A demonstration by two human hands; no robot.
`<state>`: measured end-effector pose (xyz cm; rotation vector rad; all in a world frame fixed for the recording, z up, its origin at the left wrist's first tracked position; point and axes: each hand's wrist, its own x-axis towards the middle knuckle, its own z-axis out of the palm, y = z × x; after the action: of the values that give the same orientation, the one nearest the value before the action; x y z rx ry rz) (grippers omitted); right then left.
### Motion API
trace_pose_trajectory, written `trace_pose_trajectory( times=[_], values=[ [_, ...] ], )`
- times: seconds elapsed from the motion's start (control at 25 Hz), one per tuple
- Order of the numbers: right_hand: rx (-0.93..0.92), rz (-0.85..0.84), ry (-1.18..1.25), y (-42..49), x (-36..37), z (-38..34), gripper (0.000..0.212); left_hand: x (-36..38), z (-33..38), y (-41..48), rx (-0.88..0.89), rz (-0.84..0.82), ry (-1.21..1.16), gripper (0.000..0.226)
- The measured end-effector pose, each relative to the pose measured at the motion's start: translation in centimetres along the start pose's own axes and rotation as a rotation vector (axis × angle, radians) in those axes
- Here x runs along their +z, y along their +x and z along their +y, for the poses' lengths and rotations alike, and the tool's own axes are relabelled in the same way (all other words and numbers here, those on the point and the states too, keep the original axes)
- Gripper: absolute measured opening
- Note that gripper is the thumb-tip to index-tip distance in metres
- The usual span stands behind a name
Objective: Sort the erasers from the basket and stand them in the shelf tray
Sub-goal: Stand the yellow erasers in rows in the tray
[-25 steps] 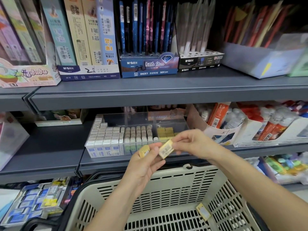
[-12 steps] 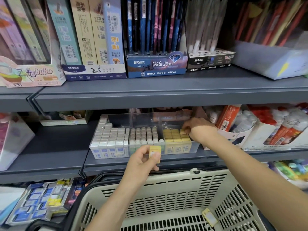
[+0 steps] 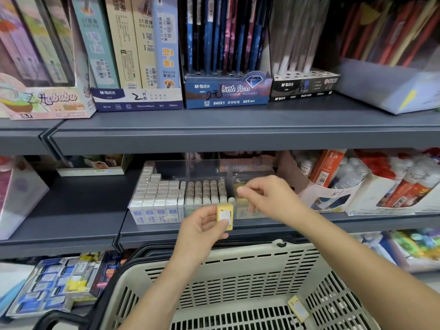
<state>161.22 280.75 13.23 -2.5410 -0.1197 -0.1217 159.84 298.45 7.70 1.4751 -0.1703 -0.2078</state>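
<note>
A clear shelf tray (image 3: 190, 166) on the middle shelf holds rows of white erasers (image 3: 156, 194), pale erasers (image 3: 206, 191) and, in its right compartment, yellow erasers (image 3: 239, 186) largely hidden by my right hand. My left hand (image 3: 202, 228) pinches a yellow eraser (image 3: 224, 216) with a white label, upright, just in front of the tray. My right hand (image 3: 269, 201) hovers over the tray's front right corner with blurred, loosely bent fingers and nothing visible in them. One more yellow eraser (image 3: 297, 308) lies in the beige basket (image 3: 238, 256) below.
Glue bottles in a cardboard display (image 3: 381, 186) stand right of the tray. Pencil and lead boxes (image 3: 226, 91) fill the upper shelf, whose edge overhangs the tray. A box of small items (image 3: 54, 282) sits on the lower left shelf.
My right hand carried one yellow eraser into the tray's right compartment, left it there and has drawn back toward my left hand. My left hand kept its eraser and rose slightly.
</note>
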Motion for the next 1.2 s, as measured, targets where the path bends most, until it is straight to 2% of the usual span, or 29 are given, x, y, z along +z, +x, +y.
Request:
trace_pose_trajectory(
  times=[0.16, 0.36, 0.44, 0.56, 0.68, 0.76, 0.8, 0.88, 1.0, 1.08, 1.2],
  values=[
    [0.105, -0.103, 0.133, -2.0, 1.8, -2.1, 0.037, 0.6, -0.1, -0.5, 0.095, -0.04, 0.079, 0.03],
    [0.149, -0.17, 0.399, -2.3, 1.2, -1.5, 0.008, -0.1, 0.2, -0.6, 0.103, -0.003, 0.026, 0.023],
    [0.135, -0.184, 0.48, -2.5, 1.1, -1.1, 0.02, -0.2, 0.3, -0.4, 0.066, 0.018, 0.023, 0.024],
    [0.122, -0.149, 0.506, -2.6, 0.9, -0.5, 0.029, 0.1, 0.2, -0.4, 0.026, 0.02, 0.035, 0.026],
    [0.193, -0.169, 0.546, -2.8, 0.9, -0.1, 0.017, 0.2, 0.1, -0.4, 0.029, 0.004, 0.016, 0.021],
    [0.207, -0.191, 0.537, -2.8, 0.5, 0.0, 0.01, 0.3, -0.3, -0.4, 0.037, 0.002, 0.085, 0.02],
    [0.202, -0.171, 0.507, -2.6, 0.1, 0.3, 0.009, 0.3, -0.5, -0.5, 0.056, 0.013, 0.167, 0.02],
    [0.204, -0.025, 0.365, -1.6, -1.3, 1.4, 0.009, 0.1, -0.9, -0.8, 0.118, 0.044, 0.407, 0.02],
    [0.202, 0.236, -0.107, 0.4, -2.8, 3.6, 0.014, -0.2, -1.4, -0.9, 0.185, 0.054, 0.649, 0.014],
    [0.176, 0.24, -0.326, 1.6, -2.5, 4.7, 0.018, -0.2, -1.7, -0.9, 0.195, 0.035, 0.69, 0.013],
    [0.197, 0.124, -0.438, 3.1, -1.4, 5.3, 0.014, -0.1, -1.8, -0.9, 0.215, 0.022, 0.71, 0.013]
  ],
)
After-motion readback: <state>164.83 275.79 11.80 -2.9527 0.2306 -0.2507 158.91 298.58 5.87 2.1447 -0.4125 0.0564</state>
